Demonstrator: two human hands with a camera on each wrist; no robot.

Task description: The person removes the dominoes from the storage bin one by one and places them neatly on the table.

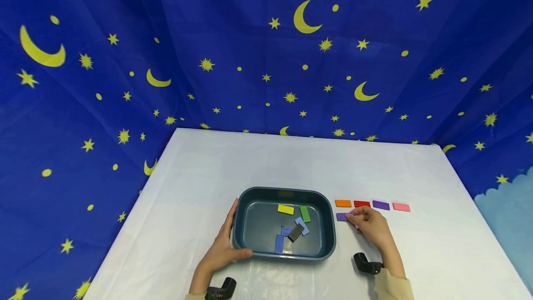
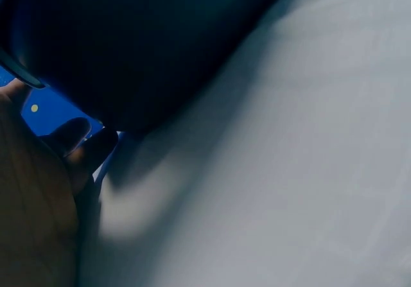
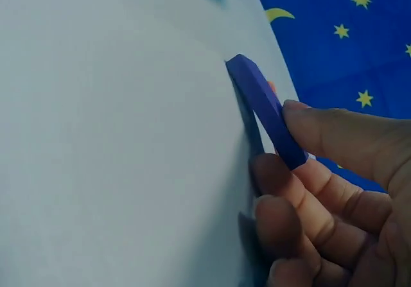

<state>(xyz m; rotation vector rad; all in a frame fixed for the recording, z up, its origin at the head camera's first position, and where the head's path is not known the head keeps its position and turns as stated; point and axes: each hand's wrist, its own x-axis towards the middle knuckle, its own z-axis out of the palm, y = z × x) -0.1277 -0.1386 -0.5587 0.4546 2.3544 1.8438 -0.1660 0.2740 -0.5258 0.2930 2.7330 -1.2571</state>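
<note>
My right hand (image 1: 372, 227) pinches a flat purple domino-like block (image 1: 342, 217) by its right end. In the right wrist view the purple block (image 3: 264, 107) tilts off the white surface between thumb and fingers. My left hand (image 1: 225, 246) holds a dark blue-grey plastic basin (image 1: 326, 244) at its left front corner, fingers along the left side and thumb at the front rim. Inside the basin lie a yellow block (image 1: 285, 209), a green block (image 1: 305, 214), a black block (image 1: 296, 233) and several blue blocks (image 1: 279, 244). The left wrist view shows the basin's dark outer wall (image 2: 148, 49) close up.
Behind my right hand, an orange block (image 1: 343, 203), a red block (image 1: 362, 203), another purple block (image 1: 381, 205) and a pink block (image 1: 401, 207) lie in a row on the white table (image 1: 216, 161). A blue star-patterned curtain (image 1: 250, 36) hangs behind the table.
</note>
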